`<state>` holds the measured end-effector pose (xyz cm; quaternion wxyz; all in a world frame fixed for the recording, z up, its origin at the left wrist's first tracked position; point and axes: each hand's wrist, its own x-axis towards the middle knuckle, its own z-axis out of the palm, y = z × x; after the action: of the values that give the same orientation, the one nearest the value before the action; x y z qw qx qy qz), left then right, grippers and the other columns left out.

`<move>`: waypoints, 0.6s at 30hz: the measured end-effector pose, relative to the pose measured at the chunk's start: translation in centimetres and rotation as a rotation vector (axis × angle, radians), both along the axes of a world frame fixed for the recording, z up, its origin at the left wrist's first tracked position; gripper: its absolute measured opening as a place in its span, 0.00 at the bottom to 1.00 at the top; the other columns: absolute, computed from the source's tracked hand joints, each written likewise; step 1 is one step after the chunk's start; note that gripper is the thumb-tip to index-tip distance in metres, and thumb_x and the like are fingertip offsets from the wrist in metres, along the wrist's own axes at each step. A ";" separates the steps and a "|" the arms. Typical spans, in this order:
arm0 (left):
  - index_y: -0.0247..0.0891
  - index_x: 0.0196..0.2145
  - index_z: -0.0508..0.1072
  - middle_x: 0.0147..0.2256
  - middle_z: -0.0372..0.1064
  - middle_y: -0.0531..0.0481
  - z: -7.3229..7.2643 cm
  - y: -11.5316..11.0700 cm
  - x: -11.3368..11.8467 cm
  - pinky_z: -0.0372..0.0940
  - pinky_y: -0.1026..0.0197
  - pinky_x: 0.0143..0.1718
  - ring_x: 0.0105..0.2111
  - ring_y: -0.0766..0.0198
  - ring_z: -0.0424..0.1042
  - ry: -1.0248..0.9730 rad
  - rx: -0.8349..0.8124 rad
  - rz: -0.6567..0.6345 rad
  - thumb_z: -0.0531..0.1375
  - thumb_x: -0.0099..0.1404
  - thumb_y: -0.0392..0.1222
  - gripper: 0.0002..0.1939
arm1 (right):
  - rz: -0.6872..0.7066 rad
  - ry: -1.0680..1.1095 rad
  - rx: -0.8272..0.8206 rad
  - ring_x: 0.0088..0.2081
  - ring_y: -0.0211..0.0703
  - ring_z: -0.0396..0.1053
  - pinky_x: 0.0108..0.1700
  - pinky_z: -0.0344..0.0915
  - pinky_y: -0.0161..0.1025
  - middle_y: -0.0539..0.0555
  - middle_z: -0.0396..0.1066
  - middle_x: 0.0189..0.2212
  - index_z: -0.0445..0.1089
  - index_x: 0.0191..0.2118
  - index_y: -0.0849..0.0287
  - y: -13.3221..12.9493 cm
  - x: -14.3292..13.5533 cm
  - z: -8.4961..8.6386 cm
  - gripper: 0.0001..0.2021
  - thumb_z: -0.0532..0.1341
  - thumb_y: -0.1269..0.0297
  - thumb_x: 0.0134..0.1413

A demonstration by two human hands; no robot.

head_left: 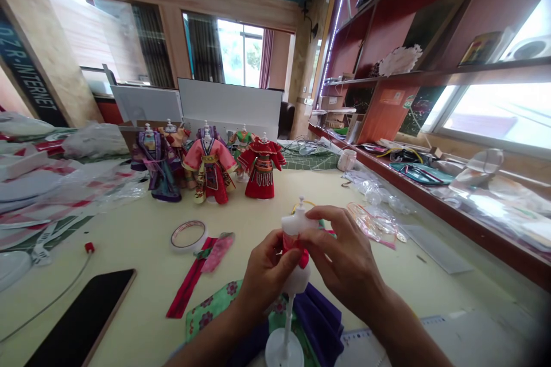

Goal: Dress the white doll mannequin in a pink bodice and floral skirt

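Note:
A small white dress form (297,281) stands upright on a round base near the front middle. Pink-red cloth (303,258) lies around its torso. My left hand (267,266) is closed at the form's left side, its thumb and fingers pressing the cloth. On the other side, my right hand (342,258) has its fingers bent against the upper chest, pinching at the cloth's upper edge; the fingertips are partly hidden. Green flowered fabric (215,305) and purple pleated fabric (319,321) lie beneath the hands around the base.
Several dressed miniature forms, one in red (261,169), stand at the back. A tape roll (188,235), red ribbon (191,284) and black phone (84,321) lie to the left. Plastic bags (374,189), a clear strip (434,248) and a ruler (361,334) are at the right.

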<state>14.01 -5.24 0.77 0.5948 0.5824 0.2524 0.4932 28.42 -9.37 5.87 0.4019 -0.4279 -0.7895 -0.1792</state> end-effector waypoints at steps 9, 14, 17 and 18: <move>0.36 0.39 0.74 0.32 0.72 0.49 0.0 -0.1 -0.3 0.61 0.65 0.32 0.31 0.64 0.67 -0.037 -0.060 -0.039 0.57 0.62 0.49 0.15 | 0.061 0.137 -0.024 0.45 0.47 0.64 0.44 0.65 0.46 0.57 0.62 0.44 0.68 0.39 0.55 0.1 0.2 -1.2 0.09 0.55 0.76 0.56; 0.35 0.38 0.73 0.29 0.71 0.49 0.1 -0.3 -0.2 0.61 0.66 0.30 0.29 0.65 0.67 -0.085 -0.093 -0.043 0.60 0.60 0.49 0.15 | 0.082 0.198 -0.040 0.46 0.48 0.63 0.44 0.64 0.46 0.57 0.61 0.45 0.67 0.39 0.56 0.1 0.0 -1.7 0.10 0.54 0.77 0.57; 0.35 0.40 0.72 0.30 0.71 0.49 -0.1 -0.4 -0.2 0.60 0.67 0.26 0.27 0.67 0.66 -0.090 -0.087 -0.035 0.61 0.59 0.49 0.16 | 0.094 0.228 -0.039 0.47 0.47 0.62 0.44 0.64 0.47 0.57 0.60 0.45 0.66 0.39 0.56 0.1 -0.2 -2.0 0.09 0.54 0.77 0.57; 0.35 0.42 0.71 0.30 0.72 0.48 -0.1 -0.4 -0.2 0.60 0.68 0.25 0.26 0.67 0.66 -0.093 -0.082 -0.036 0.61 0.59 0.48 0.16 | 0.098 0.238 -0.036 0.47 0.47 0.62 0.44 0.64 0.47 0.57 0.60 0.45 0.66 0.39 0.56 0.1 -0.3 -2.2 0.10 0.54 0.77 0.57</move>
<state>13.80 -5.63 0.62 0.6379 0.5384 0.2341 0.4984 28.15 -9.22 3.71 0.4935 -0.4140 -0.7592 -0.0931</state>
